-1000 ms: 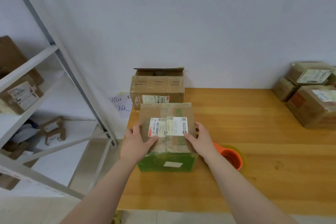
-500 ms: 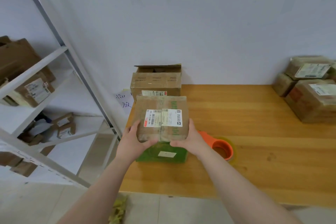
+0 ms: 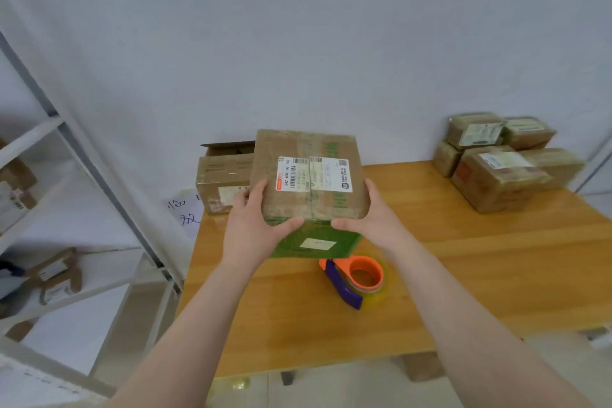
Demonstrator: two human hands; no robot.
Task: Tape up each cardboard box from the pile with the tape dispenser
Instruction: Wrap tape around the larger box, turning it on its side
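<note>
I hold a brown cardboard box (image 3: 311,175) with a white shipping label on top and green printed sides, lifted above the wooden table (image 3: 463,262). My left hand (image 3: 255,225) grips its left near corner, thumb along the near edge. My right hand (image 3: 374,219) grips the right near corner the same way. The orange and purple tape dispenser (image 3: 357,278) lies on the table just below and in front of the box, untouched.
An open-topped cardboard box (image 3: 222,175) stands at the table's back left against the wall. A pile of taped boxes (image 3: 496,159) sits at the back right. A metal shelf rack (image 3: 66,175) with small parcels stands to the left. A paper note (image 3: 185,209) hangs by the table's left edge.
Both hands have raised the box off the table and carried it away from me and to the right. The tape dispenser, hidden before behind my right hand, now shows fully.
</note>
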